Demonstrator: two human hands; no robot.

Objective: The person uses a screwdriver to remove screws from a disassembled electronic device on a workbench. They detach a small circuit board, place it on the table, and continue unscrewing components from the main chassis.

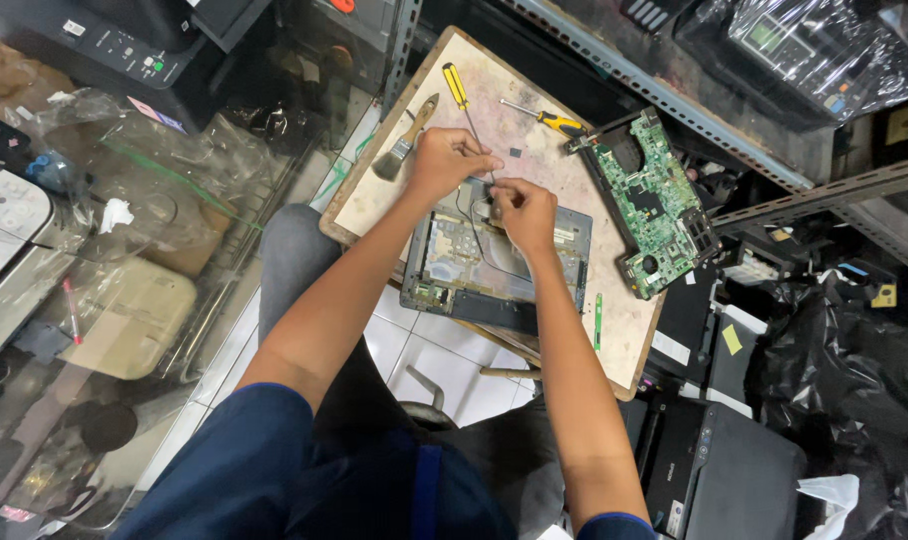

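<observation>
1. I cannot make out the small part between my two hands; my fingers cover it, and the thin wire running from it over the laptop base (494, 262) is barely visible.
2. The near edge of the wooden board (574, 160) is hidden by my arms, and the clutter under plastic sheeting at my left is too blurred to name.
3. My left hand (442, 160) is curled shut on the shaft of a yellow-handled screwdriver (458, 88), whose tip points down into the base.
4. My right hand (522, 212) is pinched closed on something at the base's upper edge; what, I cannot tell.
5. The base lies open on the board, with a brush (402, 142), a second screwdriver (544, 117) and a green circuit board (649, 205) nearby.
</observation>
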